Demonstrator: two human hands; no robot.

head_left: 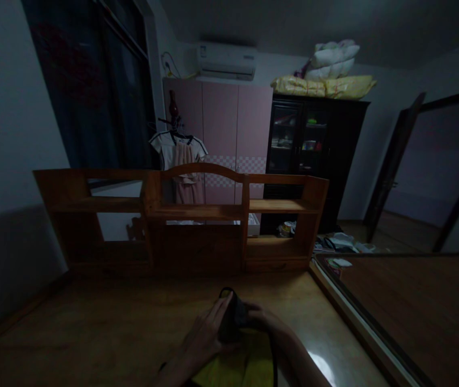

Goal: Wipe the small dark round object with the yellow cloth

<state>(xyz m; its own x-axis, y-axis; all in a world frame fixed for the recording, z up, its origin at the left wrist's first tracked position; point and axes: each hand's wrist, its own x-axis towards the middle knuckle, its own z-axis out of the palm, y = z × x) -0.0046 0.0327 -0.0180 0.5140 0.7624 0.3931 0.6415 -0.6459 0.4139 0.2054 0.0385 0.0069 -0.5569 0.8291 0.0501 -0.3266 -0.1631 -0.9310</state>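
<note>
A yellow fabric item [249, 357] with black edging lies on the wooden surface at the bottom centre. Its dark grey upper part [229, 322] stands up, with a thin black loop or rim at the top; the exact kind is unclear in the dim light. Along the left side of this dark part my left hand [209, 330] presses, fingers stretched upward and thumb lower across its front. From the right, my right hand [260, 317] grips the same part with bent fingers, whose tips are partly hidden.
A wooden shelf unit [197, 214] spans the far edge of the wooden surface [104, 317]. A raised rail [350, 317] borders the right side. Beyond stand a pink wardrobe [219, 115], a dark cabinet [340, 145] and hanging clothes [169, 148]. Clutter [340, 242] lies at the right.
</note>
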